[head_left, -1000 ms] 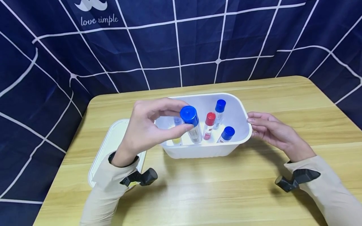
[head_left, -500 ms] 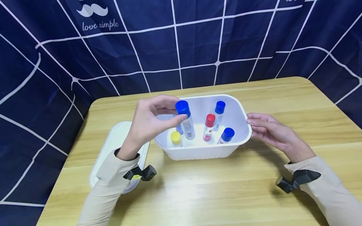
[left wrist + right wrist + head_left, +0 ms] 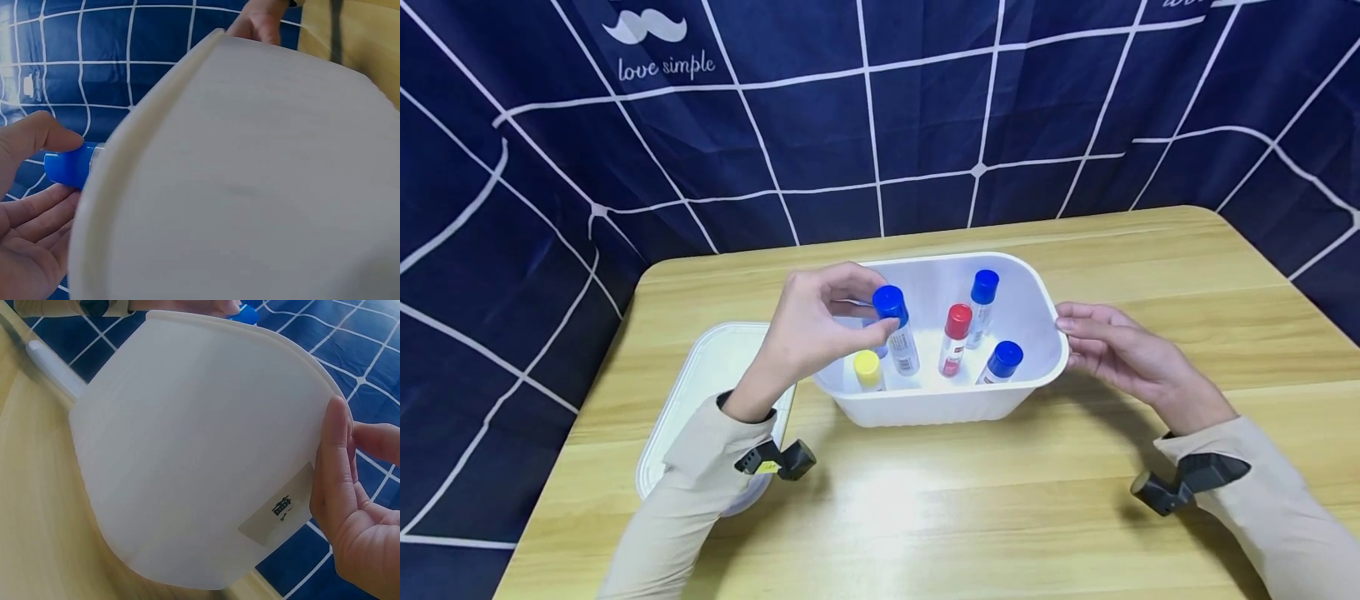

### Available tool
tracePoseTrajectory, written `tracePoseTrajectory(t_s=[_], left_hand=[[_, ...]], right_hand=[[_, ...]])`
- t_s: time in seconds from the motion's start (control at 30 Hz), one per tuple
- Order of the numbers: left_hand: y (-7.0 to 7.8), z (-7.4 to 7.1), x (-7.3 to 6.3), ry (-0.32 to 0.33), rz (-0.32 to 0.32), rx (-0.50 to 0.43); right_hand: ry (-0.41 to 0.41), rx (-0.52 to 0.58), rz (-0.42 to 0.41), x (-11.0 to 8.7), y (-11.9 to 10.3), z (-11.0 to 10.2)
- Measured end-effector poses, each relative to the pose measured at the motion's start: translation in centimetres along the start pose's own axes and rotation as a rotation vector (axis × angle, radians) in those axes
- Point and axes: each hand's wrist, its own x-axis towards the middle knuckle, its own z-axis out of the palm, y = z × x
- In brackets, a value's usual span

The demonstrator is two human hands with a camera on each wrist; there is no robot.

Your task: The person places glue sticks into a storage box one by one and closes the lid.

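In the head view my left hand (image 3: 820,321) pinches a blue-capped glue stick (image 3: 904,350) by its cap, between thumb and fingers. The stick stands nearly upright inside the white plastic box (image 3: 925,408); I cannot tell whether its base touches the floor. My right hand (image 3: 1120,354) grips the right end of the box at its rim, as the right wrist view also shows. Near the held stick are a yellow-capped one (image 3: 868,368) and another, mostly hidden behind my left hand. Further right stand a red-capped stick (image 3: 955,337) and two blue-capped ones (image 3: 982,304).
A white lid (image 3: 707,367) lies on the wooden table (image 3: 940,500) left of the box, partly under my left forearm. Dark blue cloth (image 3: 925,108) with white lines hangs behind and at both sides. A camera is strapped to each wrist.
My left hand has lowered the blue-capped glue stick further into the box, bringing the yellow cap into sight. In the last half second it shifted slightly right. My right hand stays at the rim.
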Motion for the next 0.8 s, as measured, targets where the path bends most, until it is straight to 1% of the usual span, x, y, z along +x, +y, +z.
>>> tracePoseTrajectory(t_s=[0.13, 0.4, 0.6, 0.8], left_hand=[[-0.2, 0.2, 0.0, -0.028, -0.033, 0.022], [-1.1, 0.8, 0.4, -0.078, -0.038, 0.058], [-1.5, 1.1, 0.8, -0.093, -0.053, 0.105], [-1.8, 1.2, 1.1, -0.108, -0.082, 0.145]], right_hand=[[-0.003, -0.002, 0.005, 0.1, 0.1, 0.0], [0.001, 0.009, 0.004, 0.1, 0.1, 0.2], [-0.007, 0.011, 0.008, 0.1, -0.1, 0.2], [-0.008, 0.006, 0.008, 0.1, -0.1, 0.2]])
